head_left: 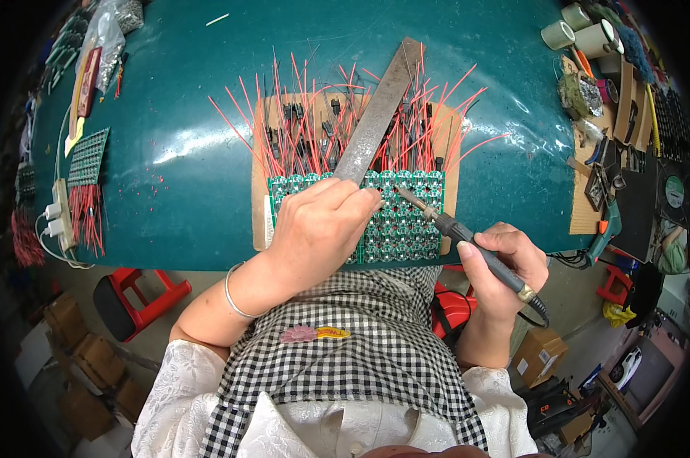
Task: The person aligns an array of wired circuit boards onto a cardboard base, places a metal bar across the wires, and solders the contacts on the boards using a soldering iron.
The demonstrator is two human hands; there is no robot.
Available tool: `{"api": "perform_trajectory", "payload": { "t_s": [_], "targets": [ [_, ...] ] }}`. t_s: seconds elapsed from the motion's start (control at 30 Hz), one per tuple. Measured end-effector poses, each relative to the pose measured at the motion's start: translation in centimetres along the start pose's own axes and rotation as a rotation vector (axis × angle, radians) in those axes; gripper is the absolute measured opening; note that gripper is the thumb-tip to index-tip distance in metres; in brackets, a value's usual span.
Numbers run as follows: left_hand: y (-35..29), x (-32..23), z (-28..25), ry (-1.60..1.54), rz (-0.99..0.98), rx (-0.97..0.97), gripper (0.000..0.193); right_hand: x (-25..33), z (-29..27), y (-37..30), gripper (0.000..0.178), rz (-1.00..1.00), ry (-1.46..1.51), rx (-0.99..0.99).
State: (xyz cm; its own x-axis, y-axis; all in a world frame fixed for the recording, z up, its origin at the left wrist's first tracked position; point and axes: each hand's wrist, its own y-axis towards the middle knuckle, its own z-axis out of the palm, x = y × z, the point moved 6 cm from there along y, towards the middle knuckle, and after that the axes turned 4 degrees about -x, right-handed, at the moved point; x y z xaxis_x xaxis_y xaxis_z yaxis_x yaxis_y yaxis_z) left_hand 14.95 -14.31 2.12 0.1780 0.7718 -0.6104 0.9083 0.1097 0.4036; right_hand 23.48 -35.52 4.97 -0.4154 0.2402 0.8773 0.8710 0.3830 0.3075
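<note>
A green circuit board panel [406,229] with rows of small parts lies at the table's near edge, on a brown cardboard sheet [259,206]. Red and black wires [303,130] with small black connectors fan out from its far side. Across the wires lies a flat metal bar [383,107], slanting up to the right. My left hand [318,225] rests over the panel's left part, fingers closed in a pinch; what they hold is hidden. In my right hand [509,267] is a soldering iron [475,244], its tip touching or just above the panel's upper middle.
Another wired board panel [89,160] and a power strip [61,217] lie at the left. A cardboard tray of tools [585,191] and a green glue gun [608,225] are at the right. Red stools [139,298] stand below the green table [185,46].
</note>
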Motion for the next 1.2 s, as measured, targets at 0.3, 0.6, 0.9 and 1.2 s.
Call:
{"api": "perform_trajectory", "payload": {
  "t_s": [0.3,0.6,0.9,1.2],
  "targets": [
    [-0.1,0.0,0.2,0.002,0.016,-0.007,0.019,2.4,0.4,1.1,0.023,0.011,-0.104,0.071],
    [-0.1,0.1,0.2,0.009,0.008,-0.010,0.019,2.7,0.7,2.7,0.021,0.006,-0.061,0.189],
    [-0.3,-0.1,0.3,0.051,0.019,0.002,0.017,2.5,0.6,3.4,0.019,0.062,-0.056,0.214],
    [-1.2,-0.9,-1.9,-0.044,0.030,-0.084,0.018,1.5,-2.0,0.5,0.021,-0.004,0.102,0.051]
  ]
}}
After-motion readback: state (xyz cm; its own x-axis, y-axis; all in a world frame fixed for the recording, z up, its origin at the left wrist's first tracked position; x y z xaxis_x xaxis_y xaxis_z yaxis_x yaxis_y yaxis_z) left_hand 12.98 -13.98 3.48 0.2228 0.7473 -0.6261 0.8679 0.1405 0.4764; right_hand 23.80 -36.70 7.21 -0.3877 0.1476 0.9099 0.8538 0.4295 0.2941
